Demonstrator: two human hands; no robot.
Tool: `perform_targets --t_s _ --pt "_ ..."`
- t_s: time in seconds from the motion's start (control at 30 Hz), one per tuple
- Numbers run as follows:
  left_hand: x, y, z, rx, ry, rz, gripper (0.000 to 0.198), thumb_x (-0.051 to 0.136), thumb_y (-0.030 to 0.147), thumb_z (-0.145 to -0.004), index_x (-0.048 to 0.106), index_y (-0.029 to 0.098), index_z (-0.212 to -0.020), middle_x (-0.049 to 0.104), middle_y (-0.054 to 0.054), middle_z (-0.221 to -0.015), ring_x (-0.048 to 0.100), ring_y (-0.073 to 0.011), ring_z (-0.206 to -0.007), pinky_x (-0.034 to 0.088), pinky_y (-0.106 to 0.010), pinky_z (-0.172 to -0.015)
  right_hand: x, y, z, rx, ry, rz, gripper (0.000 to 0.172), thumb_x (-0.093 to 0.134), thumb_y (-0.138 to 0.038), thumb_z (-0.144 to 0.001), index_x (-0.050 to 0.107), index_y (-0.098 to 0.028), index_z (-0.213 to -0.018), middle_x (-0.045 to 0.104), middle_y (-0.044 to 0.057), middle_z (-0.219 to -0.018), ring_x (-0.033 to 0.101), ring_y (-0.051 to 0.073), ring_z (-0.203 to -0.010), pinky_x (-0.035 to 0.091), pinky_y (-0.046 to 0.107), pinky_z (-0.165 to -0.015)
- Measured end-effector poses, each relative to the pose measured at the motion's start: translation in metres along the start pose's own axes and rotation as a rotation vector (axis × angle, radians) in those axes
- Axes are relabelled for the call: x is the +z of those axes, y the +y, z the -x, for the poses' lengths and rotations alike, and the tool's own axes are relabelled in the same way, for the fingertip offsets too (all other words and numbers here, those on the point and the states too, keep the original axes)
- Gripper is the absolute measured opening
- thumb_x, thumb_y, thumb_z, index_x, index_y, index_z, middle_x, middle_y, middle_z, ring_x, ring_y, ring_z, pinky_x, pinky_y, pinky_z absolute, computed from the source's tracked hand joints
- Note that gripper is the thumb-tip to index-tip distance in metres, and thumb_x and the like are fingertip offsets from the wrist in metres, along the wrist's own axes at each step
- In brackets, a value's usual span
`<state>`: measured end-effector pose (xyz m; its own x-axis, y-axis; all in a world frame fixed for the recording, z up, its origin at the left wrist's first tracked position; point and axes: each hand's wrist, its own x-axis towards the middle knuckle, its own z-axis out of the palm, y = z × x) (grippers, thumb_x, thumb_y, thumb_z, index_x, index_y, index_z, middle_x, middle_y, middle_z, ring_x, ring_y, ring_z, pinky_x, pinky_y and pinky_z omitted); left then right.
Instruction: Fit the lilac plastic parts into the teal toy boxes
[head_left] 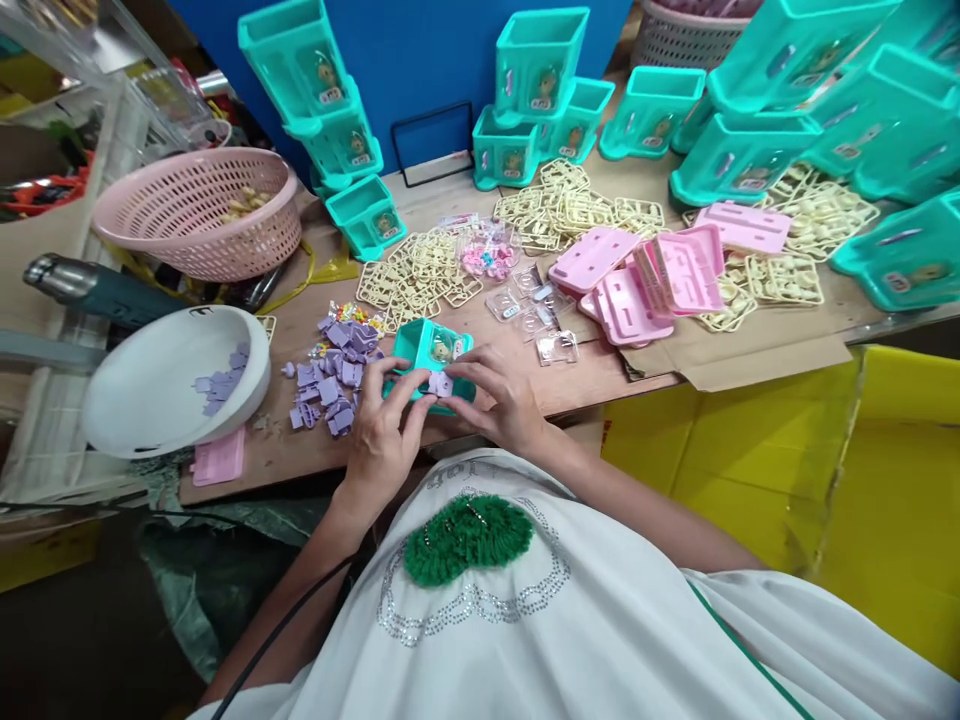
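Near the table's front edge, a small teal plastic housing (pixel 411 343) lies tilted between my hands, with a picture sticker on its face. A light purple plastic piece (pixel 440 384) sits against it, between the fingertips of both hands. My left hand (pixel 384 430) is closed around the housing's left side, its thumb and index finger at the purple piece. From the other side, my right hand (pixel 510 400) pinches at the same piece, fingers resting along the housing. Loose purple parts (pixel 330 380) are heaped just left of my left hand. The fingers partly cover the housing's lower end.
Teal housings (pixel 536 70) stand stacked along the back. Cream part frames (pixel 420 275), clear pieces (pixel 529 305) and pink panels (pixel 596 258) cover the table. At left are a pink basket (pixel 202 235), a white bowl (pixel 142 390) and a flask (pixel 97 290). Yellow boxes (pixel 750 470) are lower right.
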<state>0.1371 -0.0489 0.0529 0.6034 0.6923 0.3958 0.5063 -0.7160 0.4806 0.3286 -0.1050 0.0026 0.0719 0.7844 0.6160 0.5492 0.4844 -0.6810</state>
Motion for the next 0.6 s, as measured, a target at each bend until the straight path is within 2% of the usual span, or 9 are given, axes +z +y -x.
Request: perform_targets --t_s 0.17,0.33,0.47,0.6 --pt "0.007 -0.004 0.002 0.008 0.029 0.061 0.019 0.060 0.025 -0.105 0.072 0.021 -0.118 0.065 -0.008 -0.114 0.069 -0.0201 -0.109 0.058 -0.031 -0.096 -0.002 -0.001 -0.003 -0.068 -0.062 0.020 0.025 0.063 -0.025 -0.104 0.063 -0.018 -0.128 0.067 0.015 -0.113 0.063 0.027 -0.105 0.057 0.044 -0.091" --pt "0.005 -0.008 0.004 -0.026 0.083 0.123 0.017 0.066 0.029 -0.102 0.076 0.022 -0.114 0.071 -0.005 -0.106 0.071 -0.0186 -0.100 0.057 -0.029 -0.088 0.008 0.004 -0.004 -0.093 0.033 -0.026 0.027 0.063 -0.030 -0.105 0.064 -0.020 -0.130 0.067 0.013 -0.112 0.063 0.026 -0.104 0.056 0.044 -0.089" --pt "0.000 -0.006 0.001 -0.082 0.020 0.217 0.015 0.065 0.025 -0.101 0.077 0.021 -0.109 0.070 -0.002 -0.093 0.069 -0.0157 -0.088 0.055 -0.025 -0.080 0.013 0.005 -0.007 -0.145 0.080 -0.019 0.023 0.061 -0.028 -0.106 0.065 -0.018 -0.126 0.065 0.012 -0.109 0.061 0.025 -0.100 0.056 0.044 -0.087" --pt "-0.003 -0.008 -0.003 -0.109 -0.038 0.257 0.014 0.065 0.025 -0.100 0.077 0.020 -0.104 0.068 -0.002 -0.088 0.066 -0.0149 -0.083 0.053 -0.024 -0.076 0.007 0.001 -0.012 -0.181 0.000 0.012 0.020 0.060 -0.022 -0.105 0.064 -0.016 -0.123 0.065 0.014 -0.109 0.059 0.026 -0.098 0.056 0.045 -0.086"
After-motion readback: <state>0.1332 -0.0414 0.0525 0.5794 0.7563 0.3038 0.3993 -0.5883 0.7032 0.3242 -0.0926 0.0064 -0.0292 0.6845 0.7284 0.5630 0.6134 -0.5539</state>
